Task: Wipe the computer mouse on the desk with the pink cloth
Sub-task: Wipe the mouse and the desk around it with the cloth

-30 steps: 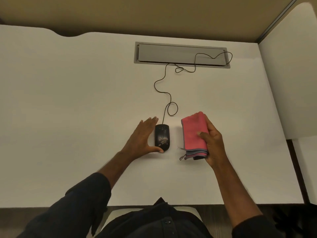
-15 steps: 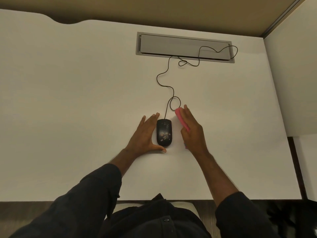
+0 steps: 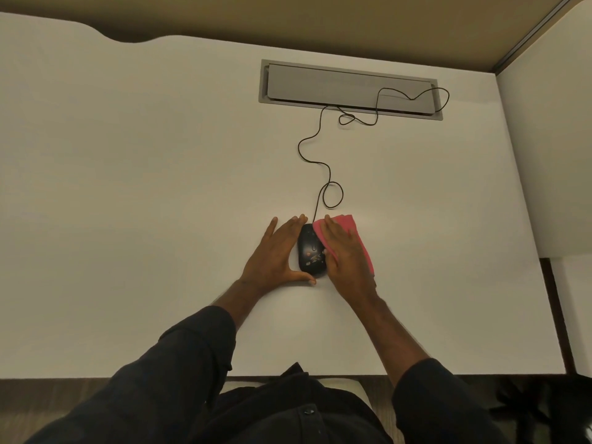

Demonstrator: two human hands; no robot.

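Observation:
A black wired computer mouse point(image 3: 310, 251) with pale smudges on its back lies on the white desk point(image 3: 144, 187). My left hand point(image 3: 277, 254) lies flat against the mouse's left side, fingers straight, thumb curving behind its near end. My right hand point(image 3: 347, 254) presses the folded pink cloth point(image 3: 347, 224) flat onto the mouse's right side and the desk beside it. Most of the cloth is hidden under that hand.
The mouse cable point(image 3: 315, 155) snakes away in loops to a grey cable tray point(image 3: 349, 88) set into the desk's far side. A white partition point(image 3: 551, 155) stands at the right. The desk's near edge runs just before my torso.
My right hand has turned palm down and brought the pink cloth from beside the mouse onto its right side. The left hand has stayed against the mouse.

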